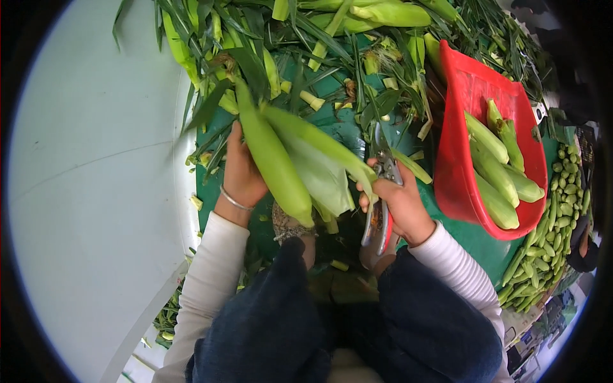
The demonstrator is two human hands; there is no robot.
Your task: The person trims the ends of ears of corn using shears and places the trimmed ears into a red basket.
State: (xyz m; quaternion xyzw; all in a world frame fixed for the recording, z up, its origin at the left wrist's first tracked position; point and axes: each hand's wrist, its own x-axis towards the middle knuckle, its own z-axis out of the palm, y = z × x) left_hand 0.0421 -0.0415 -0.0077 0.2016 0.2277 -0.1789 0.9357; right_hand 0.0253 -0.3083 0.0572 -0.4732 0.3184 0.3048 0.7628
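Note:
A green ear of corn (pixel 274 159) is in my left hand (pixel 242 166), gripped at its upper end with the body slanting down to the right. Pale husk leaves (pixel 319 163) splay from it toward my right hand (pixel 402 204). That hand grips metal pruning shears (pixel 382 226) with red on a handle, blades pointing up, and its thumb and fingers also lie at the tip of a loose husk leaf; whether they pinch it is hard to tell.
A red scoop-shaped tub (pixel 453 191) at the right holds several husked-green ears (pixel 491 166). Leaves and corn trimmings (pixel 319 45) litter the green surface (pixel 472 255). A pale wall-like panel (pixel 89 191) fills the left. Piled green vegetables (pixel 546 249) lie far right, beside a partly visible dark shape.

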